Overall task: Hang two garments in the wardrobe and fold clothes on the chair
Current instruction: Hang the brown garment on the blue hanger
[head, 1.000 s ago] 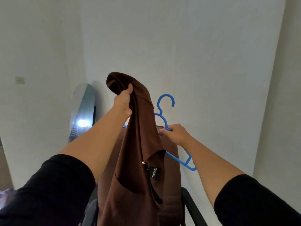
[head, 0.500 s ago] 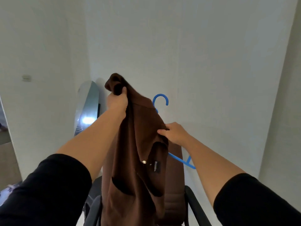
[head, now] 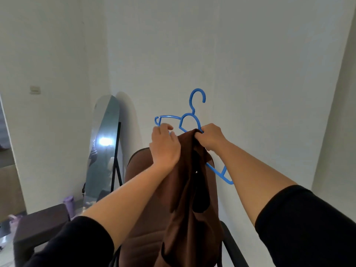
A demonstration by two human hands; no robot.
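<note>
- Head view: a person holds a brown garment (head: 190, 199) up before a white wall (head: 240, 54), both bare forearms raised from black sleeves (head: 308, 228).
- The left hand (head: 164, 146) grips the garment's upper left part, fingers curled into the cloth just below the left arm of a blue plastic hanger (head: 189, 120).
- The right hand (head: 211, 136) pinches the garment's top edge against the hanger's right shoulder, fingers curled tight round cloth and plastic together.
- The hanger's hook points upward; its left arm sticks out bare above the left hand, and its right arm runs down behind the right forearm.
- The garment hangs down in front of a brown chair back (head: 134, 170), in mid-air.
- A tall mirror (head: 104, 147) leans in the room's corner at left, reflecting a bright light.
- A dark bench (head: 40, 224) stands at lower left.
</note>
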